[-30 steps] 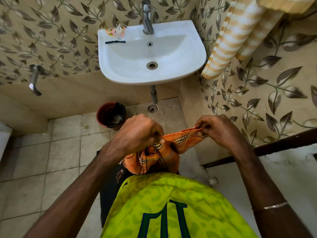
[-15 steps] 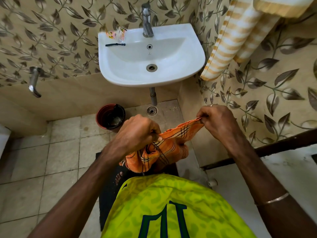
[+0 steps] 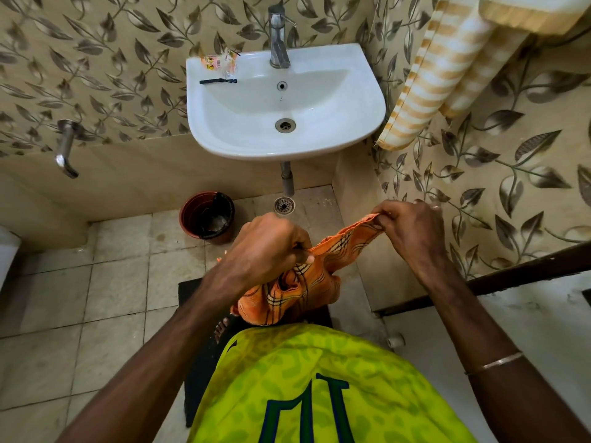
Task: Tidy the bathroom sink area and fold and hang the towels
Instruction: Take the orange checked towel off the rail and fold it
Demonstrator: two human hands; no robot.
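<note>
An orange checked towel [image 3: 297, 282] hangs bunched in front of my body, below the white sink [image 3: 367, 100]. My left hand [image 3: 268, 247] grips its upper edge in a fist. My right hand [image 3: 412, 231] pinches a corner of the same edge, pulled out to the right. The stretch of cloth between the two hands is taut. A yellow and white striped towel [image 3: 438, 78] hangs on the right wall beside the sink. On the sink's back left rim lie a black comb [image 3: 217, 81] and small sachets [image 3: 220, 60].
A chrome tap [image 3: 278, 36] stands at the sink's back. A brown bin [image 3: 208, 217] sits on the tiled floor under the sink, near a floor drain [image 3: 284, 205]. A wall tap [image 3: 65, 148] sticks out at left. A dark mat [image 3: 195, 362] lies under my feet.
My right hand has drawn its corner of the orange towel up and to the right, stretching the edge. My left hand keeps its grip and has shifted little.
</note>
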